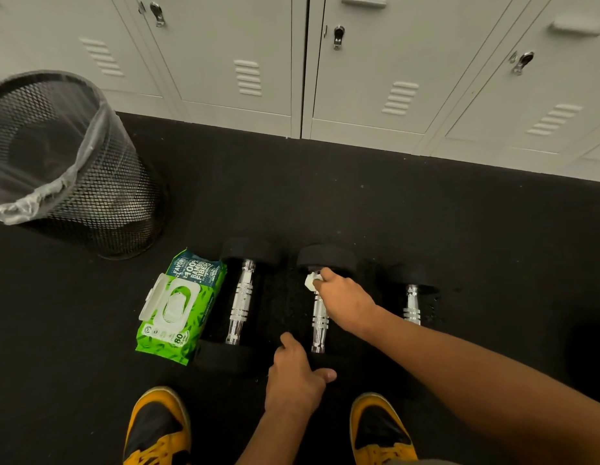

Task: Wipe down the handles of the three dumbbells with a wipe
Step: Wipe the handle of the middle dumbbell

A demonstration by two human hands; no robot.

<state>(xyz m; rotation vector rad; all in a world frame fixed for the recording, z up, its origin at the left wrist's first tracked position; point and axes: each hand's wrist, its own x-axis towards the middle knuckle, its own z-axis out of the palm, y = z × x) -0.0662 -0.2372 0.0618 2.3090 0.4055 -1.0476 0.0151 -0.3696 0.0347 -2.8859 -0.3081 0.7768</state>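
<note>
Three dumbbells with chrome handles and black heads lie side by side on the black floor: the left dumbbell point(240, 302), the middle dumbbell point(319, 322) and the right dumbbell point(412, 303). My right hand point(345, 298) pinches a small white wipe point(311, 281) against the far end of the middle handle, just below its far head. My left hand point(296, 374) grips the near black head of the middle dumbbell, thumb pointing right. The right dumbbell's near head is hidden behind my right forearm.
A green pack of wipes point(177, 308) lies with its lid flipped open, left of the left dumbbell. A black mesh bin point(100, 203) with a clear liner stands at the far left. Grey lockers point(359, 78) line the back. My yellow-and-black shoes point(157, 427) are at the bottom.
</note>
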